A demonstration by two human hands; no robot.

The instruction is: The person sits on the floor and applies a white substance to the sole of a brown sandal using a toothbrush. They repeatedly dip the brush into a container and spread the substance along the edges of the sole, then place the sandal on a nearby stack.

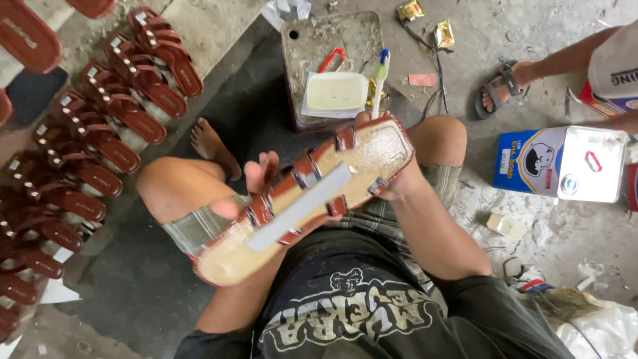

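Observation:
A brown sandal (302,203) lies upside down across my lap, its pale glued underside facing up with strap ends folded onto it and a grey strip down the middle. My left hand (249,193) supports it from below near the middle, fingers curled over the edge. My right hand (392,183) grips the sandal's far end and also holds a toothbrush (379,80) that sticks upward, its bristles at the top.
Rows of finished brown sandals (100,126) line the floor at left. A metal tin (332,66) with a pale glue tray stands ahead. A blue-and-white glue can (565,163) sits at right, near another person's sandalled foot (502,90).

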